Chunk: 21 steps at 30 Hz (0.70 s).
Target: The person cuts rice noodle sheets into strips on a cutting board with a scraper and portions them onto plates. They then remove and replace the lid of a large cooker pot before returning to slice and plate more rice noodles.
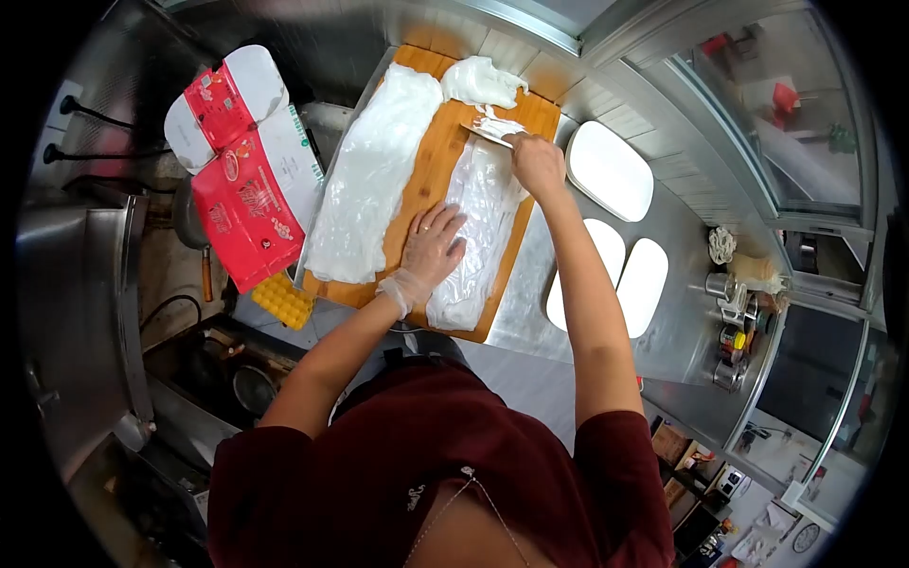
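Note:
My left hand (434, 248), in a clear plastic glove, lies flat with fingers apart at the left edge of a long, glossy white soft slab (478, 227). My right hand (538, 163) grips a knife (490, 136), its blade across the far end of this slab. White scraps (498, 124) lie by the blade. On the same wooden cutting board (417, 204), a second long white slab (374, 175) stretches along the left side. A crumpled white piece (484, 82) sits at the far end. The exact kind of this white food I cannot tell.
White oblong plates (611, 170) stand right of the board on the metal counter (530, 293). A flattened red-and-white carton (248, 189) lies left, above a yellow egg tray (282, 301). Jars (731, 339) line the far right, beside a window. Pans (254, 388) sit lower left.

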Motion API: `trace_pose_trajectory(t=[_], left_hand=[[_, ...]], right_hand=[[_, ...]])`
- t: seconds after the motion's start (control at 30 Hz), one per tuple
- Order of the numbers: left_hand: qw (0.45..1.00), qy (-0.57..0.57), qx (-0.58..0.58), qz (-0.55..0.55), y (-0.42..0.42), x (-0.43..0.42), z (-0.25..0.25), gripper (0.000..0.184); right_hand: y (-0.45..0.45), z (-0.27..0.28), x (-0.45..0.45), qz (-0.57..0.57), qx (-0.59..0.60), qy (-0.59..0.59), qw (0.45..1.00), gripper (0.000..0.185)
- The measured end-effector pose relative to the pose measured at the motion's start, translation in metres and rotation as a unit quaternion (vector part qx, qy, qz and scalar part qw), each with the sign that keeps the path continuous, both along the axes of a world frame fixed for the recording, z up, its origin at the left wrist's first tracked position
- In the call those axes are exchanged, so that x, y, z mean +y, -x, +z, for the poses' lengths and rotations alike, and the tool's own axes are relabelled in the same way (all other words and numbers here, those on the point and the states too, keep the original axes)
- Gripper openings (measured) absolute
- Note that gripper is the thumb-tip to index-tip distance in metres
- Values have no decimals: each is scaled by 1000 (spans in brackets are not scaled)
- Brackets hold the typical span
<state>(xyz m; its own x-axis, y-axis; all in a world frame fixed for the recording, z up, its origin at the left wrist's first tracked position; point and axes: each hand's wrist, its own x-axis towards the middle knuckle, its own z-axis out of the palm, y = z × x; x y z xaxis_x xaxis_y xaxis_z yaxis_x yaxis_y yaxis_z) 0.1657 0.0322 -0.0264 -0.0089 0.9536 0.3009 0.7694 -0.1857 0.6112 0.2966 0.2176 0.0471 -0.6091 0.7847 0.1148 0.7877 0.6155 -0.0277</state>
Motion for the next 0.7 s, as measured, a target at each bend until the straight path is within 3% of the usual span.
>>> trace_pose_trajectory(t=[0.43,0.53,0.7], left_hand=[[1000,-2,-9,-1,-1,-2,-3,35],[1000,0,-5,-2,1,-5,-6,35],[1000,12,-9,7,0,-2,3,35]], right_hand=[[1,-10,-9,15,-34,-23,999,24],[-5,3,4,3,-37,47,998,26],[-8,-4,-29,33,-3,-14,999,26]])
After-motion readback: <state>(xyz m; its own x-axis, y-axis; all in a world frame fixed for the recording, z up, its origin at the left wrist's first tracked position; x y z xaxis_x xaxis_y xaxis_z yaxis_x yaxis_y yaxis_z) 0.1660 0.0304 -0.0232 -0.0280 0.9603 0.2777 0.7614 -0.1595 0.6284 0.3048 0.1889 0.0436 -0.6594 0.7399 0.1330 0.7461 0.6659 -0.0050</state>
